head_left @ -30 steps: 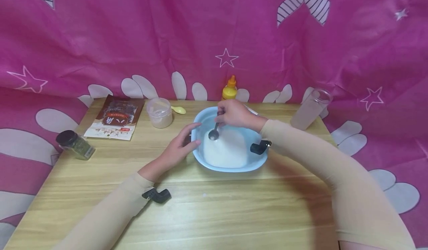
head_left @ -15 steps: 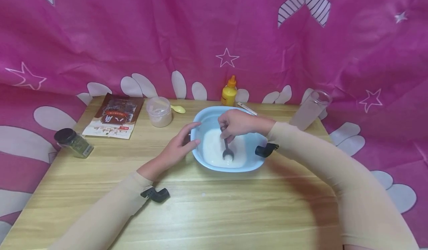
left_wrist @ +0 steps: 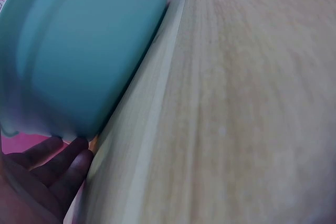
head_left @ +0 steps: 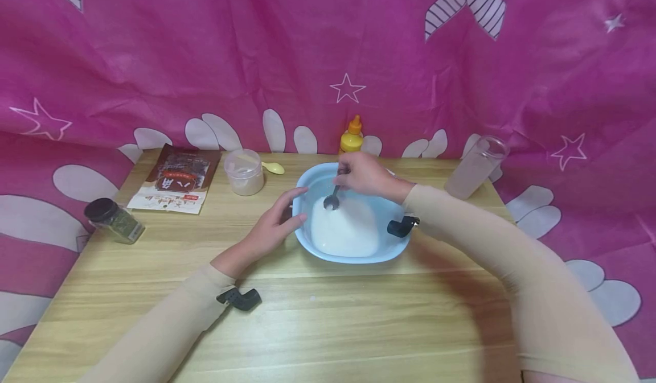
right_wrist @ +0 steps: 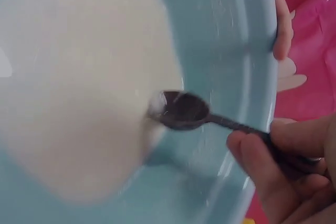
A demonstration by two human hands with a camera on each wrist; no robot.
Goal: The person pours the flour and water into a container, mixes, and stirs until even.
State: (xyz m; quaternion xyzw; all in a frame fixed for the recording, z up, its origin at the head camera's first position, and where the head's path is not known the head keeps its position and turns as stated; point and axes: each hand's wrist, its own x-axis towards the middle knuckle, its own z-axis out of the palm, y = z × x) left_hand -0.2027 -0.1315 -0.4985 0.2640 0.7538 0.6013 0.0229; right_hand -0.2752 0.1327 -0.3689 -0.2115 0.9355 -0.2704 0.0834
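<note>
Right hand [head_left: 366,175]: curled round the handle of a dark metal spoon [head_left: 333,198], which is pinched between thumb and fingertips [right_wrist: 262,166]; the handle is held high so that the spoon bowl dips at the far-left edge of the white liquid.
Spoon bowl: seen in the right wrist view at the margin of the liquid, partly wetted, close to the sloping inner wall of the basin.
Light blue basin [head_left: 394,252]: set on the wooden table [head_left: 328,326] about mid-width, within reach of both arms; a pool of white, milky liquid [head_left: 345,232] is held in its bottom.
Left hand [head_left: 271,229]: laid against the basin's left rim with fingers loosely extended, thumb at the rim's outer side; nothing is gripped. The basin appears to be steadied in this way against the spoon's push.
Left wrist view: the basin's outer wall [left_wrist: 89,51] is shown resting on the table, with fingers [left_wrist: 58,166] touching its lower edge.
Behind the basin: a yellow squeeze bottle [head_left: 351,137], upright at the table's back edge.
To the left: a lidded clear tub [head_left: 245,172] with a pale yellow spoon [head_left: 274,168] just beside it, a brown printed packet [head_left: 176,179] lying flat, and a dark-capped spice jar [head_left: 114,220] near the left edge.
To the right: a tall clear glass [head_left: 476,167], well apart from the basin.
Backdrop: a pink cloth [head_left: 205,58] with stars and white petals.
</note>
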